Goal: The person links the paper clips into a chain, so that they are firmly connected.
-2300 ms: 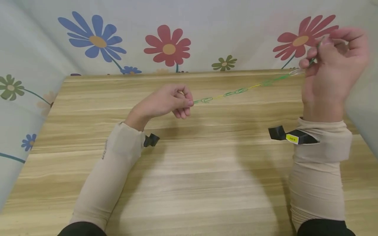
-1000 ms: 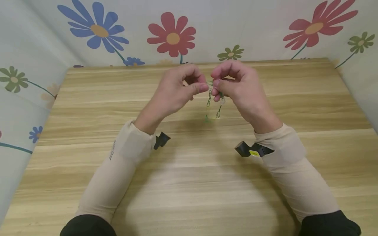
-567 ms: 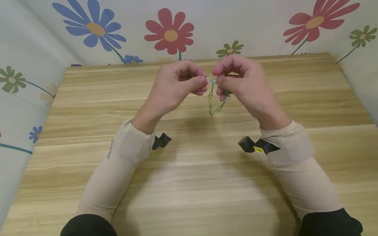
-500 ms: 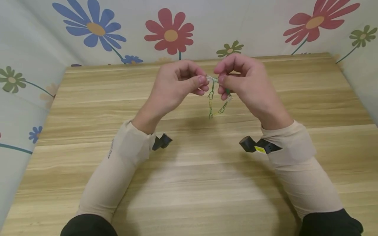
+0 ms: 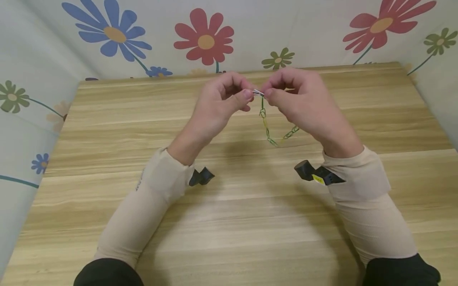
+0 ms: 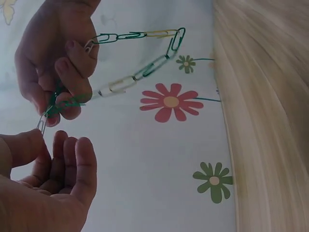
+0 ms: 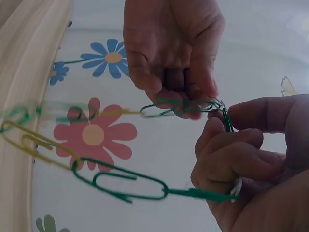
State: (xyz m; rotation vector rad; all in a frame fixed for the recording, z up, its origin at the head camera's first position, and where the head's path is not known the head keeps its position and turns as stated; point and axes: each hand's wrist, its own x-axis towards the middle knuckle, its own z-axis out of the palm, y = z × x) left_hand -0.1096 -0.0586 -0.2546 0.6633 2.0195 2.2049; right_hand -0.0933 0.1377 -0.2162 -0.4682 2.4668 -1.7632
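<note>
Both hands meet above the far half of the table in the head view, fingertips almost touching. Thumb and fingertips of my left hand [image 5: 216,105] pinch a white paper clip [image 6: 41,126]. My right hand [image 5: 305,101] pinches a green paper clip [image 7: 227,120] at the white one's other end. From the fingertips a chain of linked paper clips [image 5: 262,113], green, yellow and white, hangs in a loop and runs back to the right hand. In the right wrist view the chain's other end passes into that hand's curled lower fingers, partly hidden.
Below the hands spreads a wood-grain table [image 5: 229,222]. A white cloth with printed flowers [image 5: 205,41] stands behind it and along the sides. Small black wrist cameras [image 5: 202,176] jut inward from the beige sleeves.
The right hand has come in from the far right to the left hand, and the stretched chain has sagged into a hanging loop. Most recently the fingertips have drawn closer around the white paper clip.
</note>
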